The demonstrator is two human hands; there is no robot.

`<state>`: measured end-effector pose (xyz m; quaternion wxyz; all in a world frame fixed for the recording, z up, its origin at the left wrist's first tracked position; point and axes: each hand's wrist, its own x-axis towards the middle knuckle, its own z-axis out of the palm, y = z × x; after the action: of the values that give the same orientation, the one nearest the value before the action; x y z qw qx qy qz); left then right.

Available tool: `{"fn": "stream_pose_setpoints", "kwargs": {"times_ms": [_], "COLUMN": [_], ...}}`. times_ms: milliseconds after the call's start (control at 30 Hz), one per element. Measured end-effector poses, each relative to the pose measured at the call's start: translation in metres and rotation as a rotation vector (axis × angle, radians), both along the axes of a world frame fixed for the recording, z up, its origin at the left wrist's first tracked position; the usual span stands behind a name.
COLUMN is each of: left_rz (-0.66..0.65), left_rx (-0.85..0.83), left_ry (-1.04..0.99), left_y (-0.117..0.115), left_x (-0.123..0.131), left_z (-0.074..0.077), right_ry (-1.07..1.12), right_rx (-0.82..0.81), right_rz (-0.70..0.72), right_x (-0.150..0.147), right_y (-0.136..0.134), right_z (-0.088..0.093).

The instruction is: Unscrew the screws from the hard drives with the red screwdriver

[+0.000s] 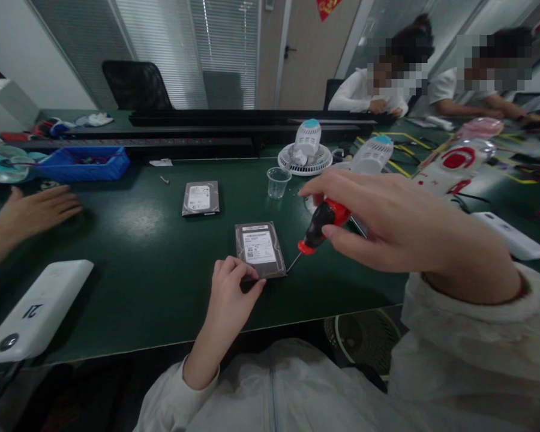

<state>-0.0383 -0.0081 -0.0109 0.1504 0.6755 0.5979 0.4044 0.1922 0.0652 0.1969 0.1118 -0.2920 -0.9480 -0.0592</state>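
A hard drive lies flat on the green table before me, its white label facing up. My left hand grips its near left corner, thumb and fingers closed on the edge. In my right hand is a screwdriver with a black and red handle, held at a slant. The screwdriver's thin shaft points down and left, and its tip is at the drive's near right corner; whether it sits in a screw is too small to tell. A second hard drive lies farther back, to the left.
A clear plastic cup stands behind the drive, near a white plastic basket-like dish. Another person's hand reaches in at left, above a white power bank. A blue tray sits farther back. Two people sit across the table.
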Motion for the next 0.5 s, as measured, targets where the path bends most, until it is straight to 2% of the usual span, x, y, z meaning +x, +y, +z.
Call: {"fn": "stream_pose_setpoints", "kwargs": {"times_ms": [133, 333, 500], "left_rz": [0.0, 0.0, -0.002], "left_rx": [-0.003, -0.007, 0.001], "left_ry": [-0.002, -0.001, -0.009], "left_y": [0.0, -0.0002, -0.0002], "left_x": [-0.0003, 0.0003, 0.0008], "left_z": [-0.0003, 0.0007, 0.0011], "right_ry": [0.024, -0.02, 0.002], "right_rx": [-0.052, 0.029, -0.031], "right_rz": [0.052, -0.079, 0.006], "right_x": [-0.0006, -0.0058, -0.0023], "right_y": [-0.0017, -0.0031, -0.0024], "right_z": [0.0001, 0.0008, 0.002]}}
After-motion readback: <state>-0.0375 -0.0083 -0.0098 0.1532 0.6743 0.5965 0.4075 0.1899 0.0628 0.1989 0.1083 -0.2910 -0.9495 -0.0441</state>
